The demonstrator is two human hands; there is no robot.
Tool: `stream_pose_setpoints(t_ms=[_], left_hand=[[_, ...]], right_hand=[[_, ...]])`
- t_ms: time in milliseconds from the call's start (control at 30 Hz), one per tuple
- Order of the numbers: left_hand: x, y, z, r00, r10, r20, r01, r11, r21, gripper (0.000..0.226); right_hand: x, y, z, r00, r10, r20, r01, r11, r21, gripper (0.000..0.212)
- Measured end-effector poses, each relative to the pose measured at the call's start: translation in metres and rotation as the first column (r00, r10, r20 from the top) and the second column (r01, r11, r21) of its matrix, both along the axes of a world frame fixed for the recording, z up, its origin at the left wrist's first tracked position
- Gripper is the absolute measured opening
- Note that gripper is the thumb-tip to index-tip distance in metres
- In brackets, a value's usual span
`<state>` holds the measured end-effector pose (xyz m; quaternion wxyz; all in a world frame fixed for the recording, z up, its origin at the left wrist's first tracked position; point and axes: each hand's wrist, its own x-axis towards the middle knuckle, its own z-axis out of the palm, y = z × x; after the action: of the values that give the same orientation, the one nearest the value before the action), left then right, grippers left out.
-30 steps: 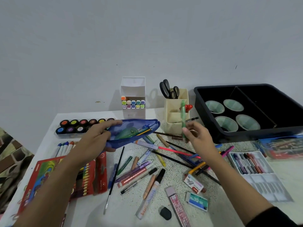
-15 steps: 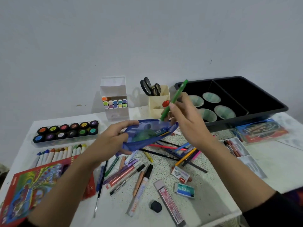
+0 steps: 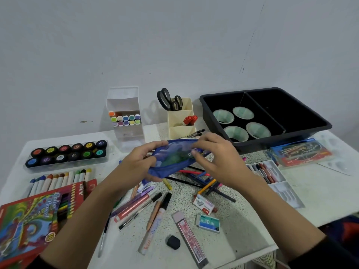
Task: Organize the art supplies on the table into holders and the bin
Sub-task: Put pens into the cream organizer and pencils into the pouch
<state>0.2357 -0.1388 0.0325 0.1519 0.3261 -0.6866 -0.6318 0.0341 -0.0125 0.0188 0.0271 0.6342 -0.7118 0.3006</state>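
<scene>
One pouch (image 3: 171,161) gripped between left hand (image 3: 136,166), right hand (image 3: 218,158).

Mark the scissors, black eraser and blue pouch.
scissors (image 3: 167,107): head view, base of the larger handle loop
black eraser (image 3: 173,242): head view, centre of its top
blue pouch (image 3: 171,168): head view, lower fabric edge

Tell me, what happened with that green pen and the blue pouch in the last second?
The right hand brought the green pen over to the pouch's mouth; the pen is gone from it, and it now pinches the pouch's top edge. The left hand kept holding the pouch. The bin and scissors stayed put.
</scene>
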Motion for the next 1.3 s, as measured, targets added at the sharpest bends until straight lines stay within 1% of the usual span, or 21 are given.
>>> stream_pose_setpoints(t_ms=[33, 67, 100, 133, 200, 233, 333, 467, 600, 667, 733, 800, 867, 967, 1033, 1133, 1200, 1300], left_hand=[[-0.001, 0.001, -0.001, 1.0, 0.011, 0.002, -0.011, 1.0, 0.008, 0.054], [-0.001, 0.002, -0.001, 1.0, 0.025, 0.002, -0.025, 1.0, 0.016, 0.055], [-0.001, 0.003, -0.002, 0.999, 0.042, -0.001, -0.041, 0.999, 0.018, 0.055], [-0.001, 0.003, -0.002, 0.998, 0.063, -0.003, -0.063, 0.998, 0.012, 0.055], [0.0, 0.003, -0.001, 0.994, 0.111, -0.001, -0.111, 0.994, -0.026, 0.056], [0.0, 0.004, 0.0, 0.992, 0.13, -0.004, -0.13, 0.99, -0.046, 0.056], [0.002, 0.003, 0.002, 0.986, 0.164, -0.027, -0.166, 0.982, -0.088, 0.056], [-0.002, 0.006, 0.002, 0.982, 0.185, -0.026, -0.186, 0.979, -0.083, 0.058], [-0.014, 0.016, 0.003, 0.974, 0.223, -0.029, -0.225, 0.973, -0.057, 0.057], [-0.023, 0.023, 0.002, 0.964, 0.259, -0.059, -0.259, 0.966, 0.0, 0.055], [-0.035, 0.032, 0.0, 0.948, 0.301, -0.101, -0.292, 0.952, 0.088, 0.053], [-0.05, 0.043, -0.003, 0.93, 0.339, -0.143, -0.315, 0.934, 0.169, 0.051], [-0.067, 0.056, -0.007, 0.922, 0.354, -0.16, -0.321, 0.926, 0.2, 0.049], [-0.095, 0.079, -0.014, 0.914, 0.362, -0.183, -0.327, 0.924, 0.198, 0.048], [-0.113, 0.089, -0.02, 0.903, 0.369, -0.219, -0.339, 0.926, 0.166, 0.045], [-0.141, 0.094, -0.028, 0.889, 0.36, -0.284, -0.334, 0.933, 0.138, 0.045], [-0.161, 0.09, -0.036, 0.888, 0.349, -0.299, -0.328, 0.937, 0.12, 0.048], [-0.185, 0.078, -0.047, 0.897, 0.363, -0.254, -0.334, 0.931, 0.15, 0.051]], right_hand=[[-0.001, 0.005, 0.0, 0.996, -0.004, 0.092, 0.013, 0.996, -0.089, 0.011], [-0.002, 0.011, -0.001, 0.983, -0.006, 0.181, 0.031, 0.99, -0.135, 0.01], [-0.004, 0.016, -0.002, 0.967, -0.006, 0.256, 0.041, 0.991, -0.131, 0.014], [-0.006, 0.021, -0.005, 0.953, -0.007, 0.304, 0.036, 0.995, -0.089, 0.017], [-0.013, 0.028, -0.014, 0.942, -0.022, 0.334, 0.026, 1.0, -0.006, 0.02], [-0.019, 0.03, -0.018, 0.937, -0.045, 0.348, 0.046, 0.999, 0.004, 0.02], [-0.038, 0.032, -0.021, 0.895, -0.12, 0.43, 0.151, 0.988, -0.04, 0.018], [-0.067, 0.037, -0.027, 0.863, -0.18, 0.472, 0.251, 0.964, -0.091, 0.015], [-0.089, 0.045, -0.035, 0.883, -0.192, 0.429, 0.256, 0.962, -0.096, 0.018], [-0.098, 0.048, -0.038, 0.922, -0.197, 0.334, 0.244, 0.964, -0.104, 0.014], [-0.107, 0.049, -0.043, 0.962, -0.196, 0.192, 0.221, 0.969, -0.115, 0.007], [-0.116, 0.049, -0.046, 0.979, -0.184, 0.083, 0.193, 0.974, -0.116, 0.003], [-0.123, 0.047, -0.046, 0.983, -0.181, 0.013, 0.181, 0.978, -0.107, 0.004], [-0.13, 0.046, -0.045, 0.983, -0.173, -0.058, 0.169, 0.983, -0.067, 0.013], [-0.133, 0.043, -0.043, 0.983, -0.162, -0.081, 0.159, 0.986, -0.045, 0.014], [-0.134, 0.039, -0.042, 0.988, -0.127, -0.084, 0.125, 0.992, -0.032, 0.007], [-0.135, 0.036, -0.04, 0.995, -0.097, -0.037, 0.096, 0.995, -0.014, 0.007], [-0.138, 0.03, -0.039, 0.994, -0.085, 0.075, 0.083, 0.996, 0.028, 0.008]])
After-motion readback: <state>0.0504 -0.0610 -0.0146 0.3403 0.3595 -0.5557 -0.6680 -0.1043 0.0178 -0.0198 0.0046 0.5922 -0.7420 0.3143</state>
